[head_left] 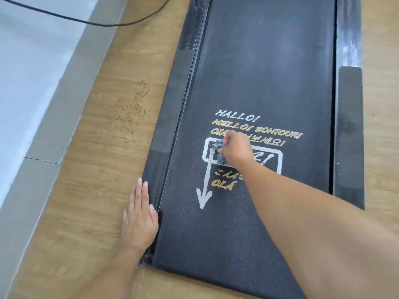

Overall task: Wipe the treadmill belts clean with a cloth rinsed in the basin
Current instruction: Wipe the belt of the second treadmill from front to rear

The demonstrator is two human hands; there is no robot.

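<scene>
The step in hand looks like the wiping itself, midway along one belt, with the far stretch seemingly yet to be done; the basin is not in view. At the left a black cable (pixel 86 20) crosses the wood-pattern floor (pixel 97 169), which carries a scuffed patch; the left hand (pixel 139 219) lies flat with straight fingers, holding nothing, pressed where the floor meets the left side rail (pixel 172 104), apparently as a brace. Next comes the treadmill belt (pixel 259 72), dark, with a pale dusty haze toward its far end; on it is the printed greeting lettering (pixel 257 130) and a white arrow (pixel 204 195). The grey cloth (pixel 218 147) sits bunched on the belt over the white box outline; the right hand (pixel 236 151) grips it, fingers curled round the wad, pressing it down. The right side rail (pixel 348 126) shows whitish streaks. The next move probably calls for firm strokes across the print and onward up the belt; the cloth may need rinsing soon.
</scene>
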